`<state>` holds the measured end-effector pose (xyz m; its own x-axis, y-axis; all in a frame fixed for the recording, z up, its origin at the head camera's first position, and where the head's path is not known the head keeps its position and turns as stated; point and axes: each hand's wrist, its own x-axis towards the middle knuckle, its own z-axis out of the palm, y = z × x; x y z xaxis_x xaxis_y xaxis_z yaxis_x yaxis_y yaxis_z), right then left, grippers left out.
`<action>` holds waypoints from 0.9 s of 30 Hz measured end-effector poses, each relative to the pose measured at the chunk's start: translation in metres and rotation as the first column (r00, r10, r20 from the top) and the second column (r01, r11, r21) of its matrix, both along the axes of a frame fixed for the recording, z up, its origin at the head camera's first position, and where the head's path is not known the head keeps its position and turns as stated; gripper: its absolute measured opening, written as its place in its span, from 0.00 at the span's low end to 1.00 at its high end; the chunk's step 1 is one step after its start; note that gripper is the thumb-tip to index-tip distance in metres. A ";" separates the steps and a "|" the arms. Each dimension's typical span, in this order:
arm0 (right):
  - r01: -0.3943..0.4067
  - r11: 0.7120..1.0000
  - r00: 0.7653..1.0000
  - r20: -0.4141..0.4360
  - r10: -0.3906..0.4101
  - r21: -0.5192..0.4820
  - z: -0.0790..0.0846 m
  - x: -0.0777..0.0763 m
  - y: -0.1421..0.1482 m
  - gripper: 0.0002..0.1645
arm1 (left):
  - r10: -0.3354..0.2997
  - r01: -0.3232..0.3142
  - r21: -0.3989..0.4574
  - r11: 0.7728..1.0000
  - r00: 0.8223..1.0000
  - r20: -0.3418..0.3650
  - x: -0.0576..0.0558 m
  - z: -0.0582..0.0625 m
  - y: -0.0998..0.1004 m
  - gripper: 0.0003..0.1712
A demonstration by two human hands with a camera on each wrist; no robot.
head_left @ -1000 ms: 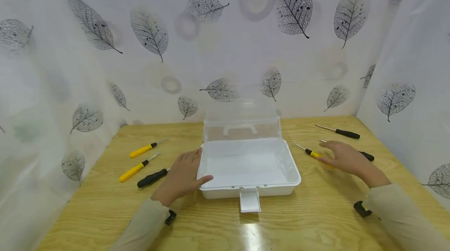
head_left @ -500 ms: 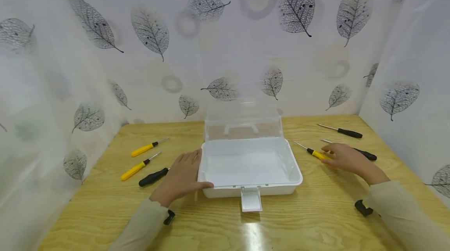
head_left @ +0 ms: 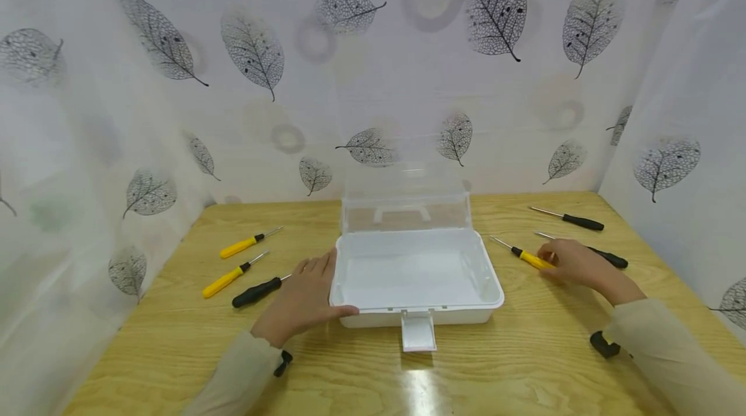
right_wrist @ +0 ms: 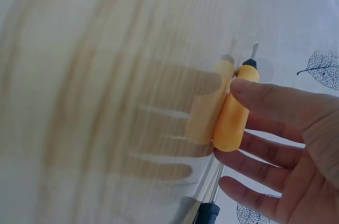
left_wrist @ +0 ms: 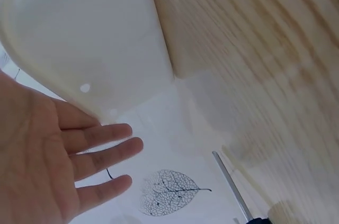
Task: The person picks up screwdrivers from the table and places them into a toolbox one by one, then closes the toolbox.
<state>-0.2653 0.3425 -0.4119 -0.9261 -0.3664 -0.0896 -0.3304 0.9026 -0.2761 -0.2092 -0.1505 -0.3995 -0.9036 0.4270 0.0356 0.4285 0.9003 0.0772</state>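
Observation:
A white toolbox (head_left: 373, 320) stands mid-table in the head view, its clear lid (head_left: 405, 199) raised at the back and its front latch (head_left: 418, 333) hanging down. My left hand (head_left: 303, 299) rests against the box's left side, thumb along the front rim. In the left wrist view the fingers (left_wrist: 106, 163) of that hand are straight. To the right of the box, my right hand (head_left: 577, 267) pinches the handle of a yellow screwdriver (head_left: 533, 260) lying on the table. The right wrist view shows the thumb on one side of this yellow handle (right_wrist: 233, 118) and fingers behind it.
Left of the box lie two yellow screwdrivers (head_left: 221, 281) and a black-handled one (head_left: 256, 293). At the right are two black-handled screwdrivers, one (head_left: 609, 257) partly behind my right hand, another (head_left: 583, 222) farther back. A leaf-patterned curtain (head_left: 379, 79) borders the table.
The right hand's fingers have come down from over the yellow screwdriver and closed on its handle. My left hand stays at the box's left side.

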 end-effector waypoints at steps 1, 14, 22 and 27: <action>-0.002 1.000 1.000 -0.001 0.002 -0.001 0.000 0.000 0.001 0.19 | 0.001 -0.001 0.001 1.000 1.000 -0.004 0.000 0.000 0.000 0.68; -0.015 1.000 1.000 -0.019 0.015 0.005 -0.003 -0.001 0.003 0.08 | 0.031 -0.031 0.025 0.999 1.000 0.005 0.004 -0.004 0.003 0.63; -0.007 1.000 0.999 -0.039 0.008 0.009 -0.003 0.001 0.004 0.08 | 0.013 -0.013 0.002 1.000 0.999 -0.044 0.003 -0.006 0.003 0.63; -0.004 1.000 1.000 -0.031 0.004 0.000 -0.001 0.001 0.006 0.08 | 0.005 -0.005 -0.004 1.000 0.999 -0.050 0.004 -0.006 0.003 0.63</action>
